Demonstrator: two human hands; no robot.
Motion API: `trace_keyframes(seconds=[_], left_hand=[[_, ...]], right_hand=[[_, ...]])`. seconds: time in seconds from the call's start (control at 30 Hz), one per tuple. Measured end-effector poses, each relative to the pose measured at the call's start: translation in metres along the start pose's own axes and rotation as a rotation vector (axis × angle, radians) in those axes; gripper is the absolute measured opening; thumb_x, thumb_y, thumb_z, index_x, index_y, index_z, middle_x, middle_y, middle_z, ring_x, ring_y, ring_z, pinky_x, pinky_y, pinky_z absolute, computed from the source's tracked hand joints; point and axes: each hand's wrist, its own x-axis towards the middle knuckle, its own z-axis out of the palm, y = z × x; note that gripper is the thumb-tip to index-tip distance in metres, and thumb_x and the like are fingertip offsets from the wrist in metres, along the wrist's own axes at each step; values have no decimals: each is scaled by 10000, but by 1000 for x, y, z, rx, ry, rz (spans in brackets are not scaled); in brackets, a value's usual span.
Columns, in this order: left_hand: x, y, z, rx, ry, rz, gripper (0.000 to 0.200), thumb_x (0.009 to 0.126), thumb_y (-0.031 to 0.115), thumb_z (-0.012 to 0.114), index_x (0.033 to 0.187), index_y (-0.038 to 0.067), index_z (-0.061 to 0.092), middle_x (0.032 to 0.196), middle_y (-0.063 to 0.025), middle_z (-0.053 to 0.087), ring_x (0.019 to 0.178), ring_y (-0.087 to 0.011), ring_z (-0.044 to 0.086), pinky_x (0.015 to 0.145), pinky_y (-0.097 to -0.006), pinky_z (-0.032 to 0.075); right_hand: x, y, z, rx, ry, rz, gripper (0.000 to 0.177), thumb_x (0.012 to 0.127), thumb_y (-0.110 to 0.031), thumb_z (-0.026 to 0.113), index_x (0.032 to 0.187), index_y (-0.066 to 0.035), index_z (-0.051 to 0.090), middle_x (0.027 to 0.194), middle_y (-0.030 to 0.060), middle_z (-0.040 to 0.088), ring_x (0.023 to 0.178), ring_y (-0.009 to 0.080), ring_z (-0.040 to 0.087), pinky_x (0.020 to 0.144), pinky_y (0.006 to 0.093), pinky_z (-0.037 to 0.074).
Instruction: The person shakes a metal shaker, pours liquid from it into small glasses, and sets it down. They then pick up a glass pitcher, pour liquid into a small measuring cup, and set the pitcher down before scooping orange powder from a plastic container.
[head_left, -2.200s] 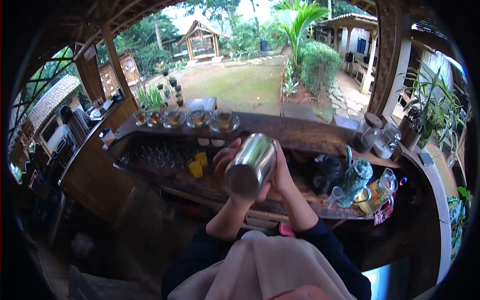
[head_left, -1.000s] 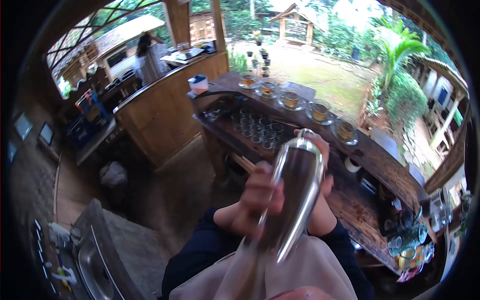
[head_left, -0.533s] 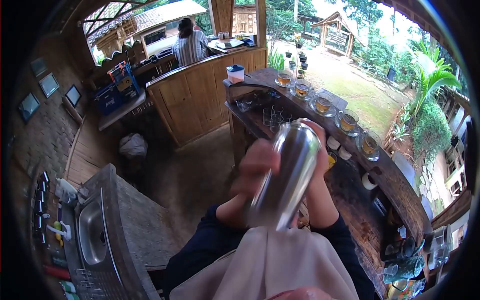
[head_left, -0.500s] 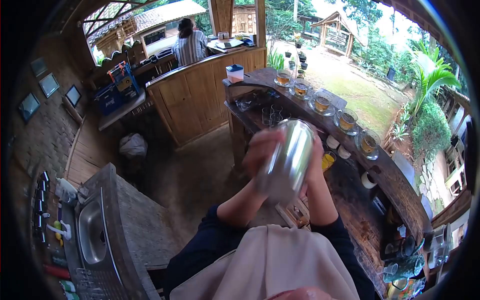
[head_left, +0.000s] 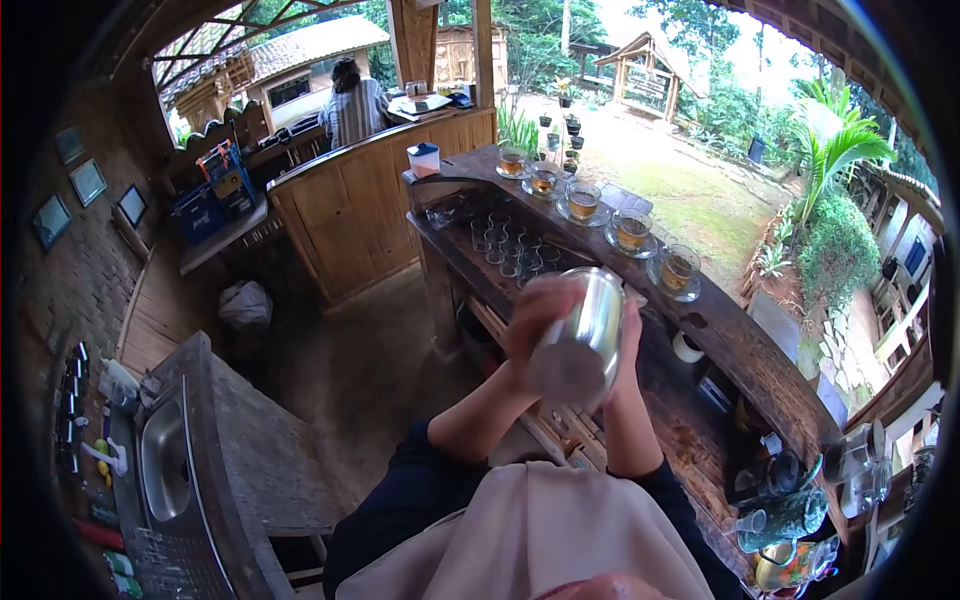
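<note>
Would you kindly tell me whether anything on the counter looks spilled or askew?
Nothing stands out: five filled glasses stand upright along the counter, and the left hand and right hand grip the shaker.

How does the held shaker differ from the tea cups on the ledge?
The shaker is opaque steel, held tilted by the left hand and right hand; the tea cups are clear glass, upright on saucers on the ledge. The shaker is single; the cups form a row of five.
</note>
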Motion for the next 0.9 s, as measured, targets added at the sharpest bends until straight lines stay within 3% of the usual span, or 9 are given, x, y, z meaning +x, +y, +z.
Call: trace_keyframes(seconds=[0.07, 0.27, 0.37, 0.43, 0.5, 0.6, 0.73, 0.8, 0.9], left_hand=[[-1, -4, 27, 60, 25, -290, 818, 627, 387, 830, 1242, 78, 388, 1151, -218, 523, 1059, -323, 532, 885, -485, 427], [6, 63, 77, -188, 204, 327, 180, 886, 294, 536, 1022, 177, 529, 1079, -97, 585, 921, -283, 562, 829, -481, 379], [-4, 38, 84, 34, -52, 111, 163, 857, 211, 575, 985, 110, 562, 1111, -115, 567, 983, -306, 555, 809, -471, 397], [-30, 8, 112, 263, -95, -195, 492, 827, 174, 627, 1216, 29, 363, 1178, -185, 523, 1048, -331, 535, 921, -467, 414], [9, 34, 141, 115, 25, -240, 426, 801, 210, 689, 1170, 142, 488, 1093, -86, 592, 986, -297, 567, 863, -443, 409], [4, 74, 145, -14, 168, 216, 451, 783, 190, 714, 1175, 247, 499, 1086, -79, 586, 982, -286, 568, 829, -464, 411], [-1, 103, 168, -180, 457, 256, 302, 818, 179, 674, 1077, 210, 521, 1060, -80, 598, 919, -260, 591, 784, -453, 417], [-16, 70, 141, -46, -15, 10, 334, 825, 153, 663, 1110, 164, 487, 1067, -84, 593, 943, -255, 587, 828, -447, 421], [-23, 26, 178, 71, 71, -273, 930, 545, 461, 856, 1211, 19, 380, 1177, -174, 509, 1074, -310, 525, 924, -445, 413]], right_hand=[[-17, -7, -20, 25, -1, -40, 554, 960, -490, 308, 1274, -47, 416, 1262, 137, 486, 1124, 231, 520, 959, 372, 427], [-64, -58, -5, -531, -351, -853, 1006, 640, -844, 492, 1280, -73, 406, 1250, 271, 385, 1121, 340, 445, 927, 438, 387], [-58, -51, -47, -657, 98, -454, 714, 848, -638, 460, 1205, -20, 471, 1193, 192, 495, 1074, 263, 523, 919, 339, 420], [-43, -58, -88, 595, -367, 159, 584, 916, -508, 411, 1185, 4, 492, 1121, 142, 564, 1030, 234, 562, 911, 302, 427], [-60, -82, -63, 413, -103, 76, 610, 911, -526, 388, 1183, 9, 495, 1085, 137, 586, 994, 254, 579, 905, 315, 432], [-99, -121, -16, -874, 19, -489, 741, 871, -661, 355, 1162, 5, 503, 1131, 160, 557, 1059, 265, 538, 920, 347, 407], [-117, -124, -25, -776, -210, -965, 516, 845, -461, 532, 1129, -30, 519, 1089, 205, 563, 1065, 303, 515, 905, 406, 400], [-112, -117, -46, -717, 95, -548, 461, 902, -420, 463, 1136, -28, 521, 1057, 149, 600, 1028, 258, 551, 898, 367, 423], [-89, -114, -86, 68, 216, -14, 445, 957, -404, 380, 1150, -29, 522, 1078, 103, 610, 1037, 219, 562, 912, 342, 427]])
